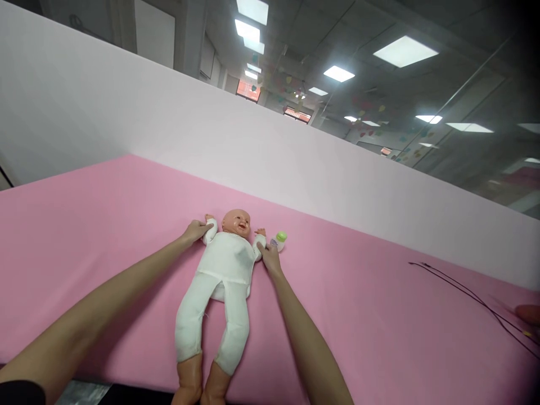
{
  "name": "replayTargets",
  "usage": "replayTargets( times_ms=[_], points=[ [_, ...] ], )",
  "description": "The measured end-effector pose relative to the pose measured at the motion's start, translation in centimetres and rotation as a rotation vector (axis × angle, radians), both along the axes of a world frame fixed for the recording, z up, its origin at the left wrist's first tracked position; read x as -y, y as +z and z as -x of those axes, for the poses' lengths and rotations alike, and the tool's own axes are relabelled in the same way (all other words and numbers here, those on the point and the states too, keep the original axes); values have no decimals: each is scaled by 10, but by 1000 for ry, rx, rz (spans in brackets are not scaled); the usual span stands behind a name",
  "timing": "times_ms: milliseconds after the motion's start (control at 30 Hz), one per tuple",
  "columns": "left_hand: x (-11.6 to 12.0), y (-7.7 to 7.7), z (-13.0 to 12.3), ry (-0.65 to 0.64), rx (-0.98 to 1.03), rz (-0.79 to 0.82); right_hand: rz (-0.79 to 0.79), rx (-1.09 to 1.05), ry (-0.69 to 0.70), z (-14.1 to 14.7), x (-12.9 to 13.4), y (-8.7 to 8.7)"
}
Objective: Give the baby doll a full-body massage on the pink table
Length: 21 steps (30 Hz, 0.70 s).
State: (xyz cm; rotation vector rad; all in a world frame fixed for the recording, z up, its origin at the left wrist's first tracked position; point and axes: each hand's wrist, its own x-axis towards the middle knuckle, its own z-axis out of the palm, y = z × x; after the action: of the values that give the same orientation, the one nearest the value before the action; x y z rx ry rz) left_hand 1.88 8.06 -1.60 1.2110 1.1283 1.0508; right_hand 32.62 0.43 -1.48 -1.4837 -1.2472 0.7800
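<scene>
A baby doll [225,259] with a white cloth body lies on its back on the pink surface [358,315], head away from me and feet at the near edge. Both its arms are bent up beside its head. My left hand [196,231] is closed around the doll's arm on the left side of the view. On the other side, my right hand [270,256] grips the doll's other arm, thumb and fingers pressed on the white cloth. Just past my right hand lies a small clear bottle [279,241] with a green cap, partly hidden by that hand.
A white partition [270,152] rises behind the pink surface. Thin black cables [468,289] lie at the right, near a reddish-brown object [528,314] cut by the frame edge. Beyond the partition are lit ceiling panels [405,52].
</scene>
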Motion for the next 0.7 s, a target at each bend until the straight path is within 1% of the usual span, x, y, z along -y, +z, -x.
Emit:
replayTargets(
  times_ms=[67, 133, 200, 267, 333, 400, 467, 533, 633, 700],
  points=[
    [6, -1, 12, -65, 59, -19, 3, -38, 53, -8, 7, 2],
    [14, 1, 29, -188, 143, -77, -14, -115, 133, -16, 17, 3],
    [22, 2, 47, -323, 166, -157, -54, -192, 187, -23, 30, 1],
    [29, 3, 62, -439, 75, -237, -89, -201, 221, -27, 42, -4],
    [34, 4, 71, -545, -57, -308, -101, -133, 277, -28, 52, -10],
    [37, 5, 76, -610, -153, -358, -98, -52, 338, -26, 58, -15],
    [38, 6, 76, -602, -184, -376, -107, -41, 343, -24, 58, -16],
    [36, 9, 71, -547, -141, -357, -127, -93, 267, -22, 53, -12],
    [27, 14, 55, -342, -3, -289, -141, -153, 75, -17, 38, -2],
    [19, 18, 39, -220, 67, -251, -115, -134, -3, -10, 25, 3]
  ],
)
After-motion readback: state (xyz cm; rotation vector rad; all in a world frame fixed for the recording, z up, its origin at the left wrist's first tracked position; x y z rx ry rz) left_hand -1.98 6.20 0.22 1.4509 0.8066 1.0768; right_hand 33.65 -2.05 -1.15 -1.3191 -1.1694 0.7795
